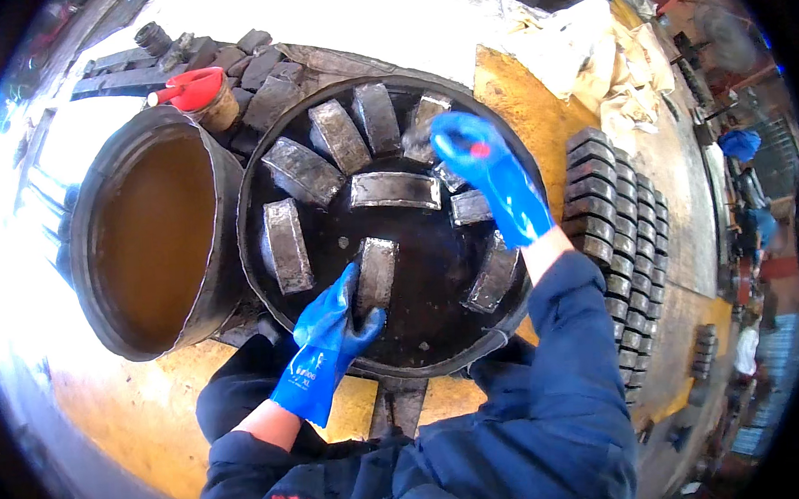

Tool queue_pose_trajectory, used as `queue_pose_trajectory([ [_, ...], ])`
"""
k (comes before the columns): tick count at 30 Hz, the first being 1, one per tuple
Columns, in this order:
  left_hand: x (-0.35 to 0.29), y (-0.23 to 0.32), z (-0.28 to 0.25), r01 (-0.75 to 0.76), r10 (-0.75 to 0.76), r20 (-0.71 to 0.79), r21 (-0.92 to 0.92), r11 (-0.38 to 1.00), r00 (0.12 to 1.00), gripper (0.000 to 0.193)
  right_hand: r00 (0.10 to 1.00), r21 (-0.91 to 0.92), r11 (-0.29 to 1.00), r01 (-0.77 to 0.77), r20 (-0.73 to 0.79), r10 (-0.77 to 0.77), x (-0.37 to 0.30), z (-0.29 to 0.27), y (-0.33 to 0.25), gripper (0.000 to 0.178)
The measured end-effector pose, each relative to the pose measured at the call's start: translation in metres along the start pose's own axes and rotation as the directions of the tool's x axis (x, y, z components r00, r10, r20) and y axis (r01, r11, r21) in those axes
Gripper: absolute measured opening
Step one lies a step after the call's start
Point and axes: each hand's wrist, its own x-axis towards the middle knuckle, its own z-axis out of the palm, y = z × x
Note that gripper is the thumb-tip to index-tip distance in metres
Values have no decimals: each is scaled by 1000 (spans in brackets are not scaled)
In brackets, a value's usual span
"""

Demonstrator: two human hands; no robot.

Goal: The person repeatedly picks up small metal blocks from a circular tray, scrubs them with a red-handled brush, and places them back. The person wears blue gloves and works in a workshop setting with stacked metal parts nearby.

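Grey, curved, metal-looking block [378, 270] is inside the round black pan [424, 365], at the side near to me. My blue-gloved left hand [329, 327] holds its lower end between fingers and thumb. My blue-gloved right hand [477, 150] is above other similar blocks [395, 191]; whether its fingers grip something, I cannot tell.

The block [377, 273] in the middle of the tray [410, 370] looked like rough, dull grey metal, and the tray like dark metal. The gloves [327, 333] were smooth, glossy plastic or rubber. From the tray, the nine o'clock bucket [228, 191] looked scuffed and metallic, the one o'clock cloth [588, 54] matt and creased.
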Motion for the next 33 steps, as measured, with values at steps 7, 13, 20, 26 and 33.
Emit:
queue_pose_trajectory([
  [7,1,-3,6,-32,32,-9,-50,998,999,86,866,-443,746,-498,-293,404,112,-9,51,46],
  [13,-5,-11,10,-58,52,-59,-108,992,997,85,895,-498,744,-445,-221,388,75,19,17,39],
  [20,2,-11,10,-100,96,-40,-110,989,995,86,998,-513,856,-68,-26,63,-34,33,-32,28],
  [26,-5,-12,4,-85,83,-25,-122,989,996,84,887,-352,830,-433,-3,462,-59,4,-87,32],
  [33,-6,-6,-1,-49,48,-15,-85,995,999,85,801,-679,662,-318,181,570,-147,72,-50,32],
])
